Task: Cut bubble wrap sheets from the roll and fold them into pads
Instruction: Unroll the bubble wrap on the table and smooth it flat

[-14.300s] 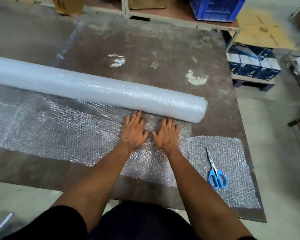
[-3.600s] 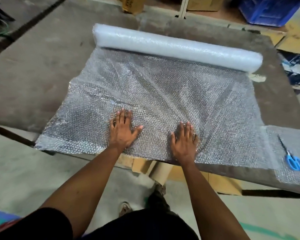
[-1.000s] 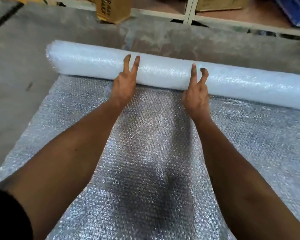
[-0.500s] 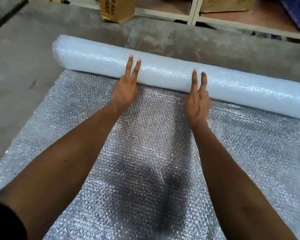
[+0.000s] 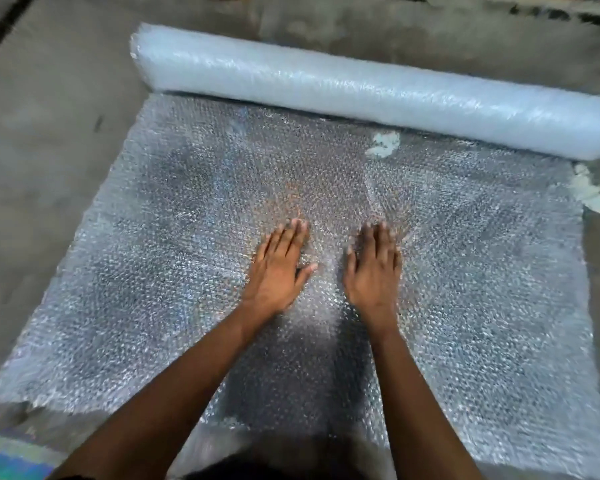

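Two hands [image 5: 326, 268] moved onto one sheet [image 5: 153, 271]

Clear, glossy bubbled plastic sheet [image 5: 465, 271] under the fingers [image 5: 291, 237]; beyond the fingertips, milky plastic roll [image 5: 361, 95]; matt, worn, rough tabletop [image 5: 49, 133].

Dim, soft overhead light. The unrolled bubble wrap sheet [image 5: 465, 306] sparkles with small glints, and the roll [image 5: 361, 88] shows mild glare. A dark shadow falls between the forearms at the near edge. The corners smear and bend; the fingers [image 5: 297, 230] look slightly blurred.
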`<move>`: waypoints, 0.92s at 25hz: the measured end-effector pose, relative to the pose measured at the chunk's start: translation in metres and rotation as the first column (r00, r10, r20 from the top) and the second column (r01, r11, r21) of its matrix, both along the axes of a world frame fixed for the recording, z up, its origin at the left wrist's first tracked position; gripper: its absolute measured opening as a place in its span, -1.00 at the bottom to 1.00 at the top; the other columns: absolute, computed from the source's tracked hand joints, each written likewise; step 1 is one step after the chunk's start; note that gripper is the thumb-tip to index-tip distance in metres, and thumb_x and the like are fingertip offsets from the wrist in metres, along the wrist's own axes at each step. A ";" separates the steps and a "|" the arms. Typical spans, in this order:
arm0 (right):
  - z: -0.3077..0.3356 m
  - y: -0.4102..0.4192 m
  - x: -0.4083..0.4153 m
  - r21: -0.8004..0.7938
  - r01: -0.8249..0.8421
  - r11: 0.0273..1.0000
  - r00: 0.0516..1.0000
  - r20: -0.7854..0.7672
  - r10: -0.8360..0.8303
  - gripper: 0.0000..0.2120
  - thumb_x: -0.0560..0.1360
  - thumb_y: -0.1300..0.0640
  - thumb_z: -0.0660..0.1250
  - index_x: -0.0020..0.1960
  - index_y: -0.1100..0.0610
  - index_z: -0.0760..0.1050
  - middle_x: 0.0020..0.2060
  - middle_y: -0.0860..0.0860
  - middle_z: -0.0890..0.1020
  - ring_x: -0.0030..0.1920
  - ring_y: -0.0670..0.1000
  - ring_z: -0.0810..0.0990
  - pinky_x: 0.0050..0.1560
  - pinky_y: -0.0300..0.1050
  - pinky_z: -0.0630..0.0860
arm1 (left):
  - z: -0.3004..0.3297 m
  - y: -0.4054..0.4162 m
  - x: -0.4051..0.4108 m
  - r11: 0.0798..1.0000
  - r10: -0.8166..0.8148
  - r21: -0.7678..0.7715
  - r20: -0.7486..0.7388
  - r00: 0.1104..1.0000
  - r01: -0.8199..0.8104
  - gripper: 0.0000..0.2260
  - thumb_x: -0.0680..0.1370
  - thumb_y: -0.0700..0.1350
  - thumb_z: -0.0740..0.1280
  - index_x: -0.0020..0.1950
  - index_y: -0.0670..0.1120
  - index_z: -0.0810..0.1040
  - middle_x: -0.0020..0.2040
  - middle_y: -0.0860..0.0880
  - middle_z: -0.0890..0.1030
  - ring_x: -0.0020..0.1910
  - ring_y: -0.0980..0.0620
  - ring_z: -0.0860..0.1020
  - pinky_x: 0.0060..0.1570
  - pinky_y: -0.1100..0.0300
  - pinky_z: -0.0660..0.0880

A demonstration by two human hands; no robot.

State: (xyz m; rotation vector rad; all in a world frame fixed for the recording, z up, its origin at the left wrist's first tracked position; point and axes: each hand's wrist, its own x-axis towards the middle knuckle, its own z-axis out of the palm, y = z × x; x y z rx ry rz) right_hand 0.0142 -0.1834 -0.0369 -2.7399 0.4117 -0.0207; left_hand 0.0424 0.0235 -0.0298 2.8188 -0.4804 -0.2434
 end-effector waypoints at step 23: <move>-0.006 0.011 -0.239 -0.088 -0.148 0.985 0.983 -0.119 0.137 -0.25 0.70 -0.34 -0.17 0.75 0.04 -0.14 0.73 0.07 -0.14 0.72 0.12 -0.21 0.68 0.25 -0.14 | -0.001 0.049 -0.215 0.991 0.132 0.031 0.013 0.991 -0.133 -0.20 0.66 0.45 -0.16 0.72 -0.03 -0.23 0.71 -0.08 -0.26 0.70 -0.08 -0.24 0.65 -0.17 -0.22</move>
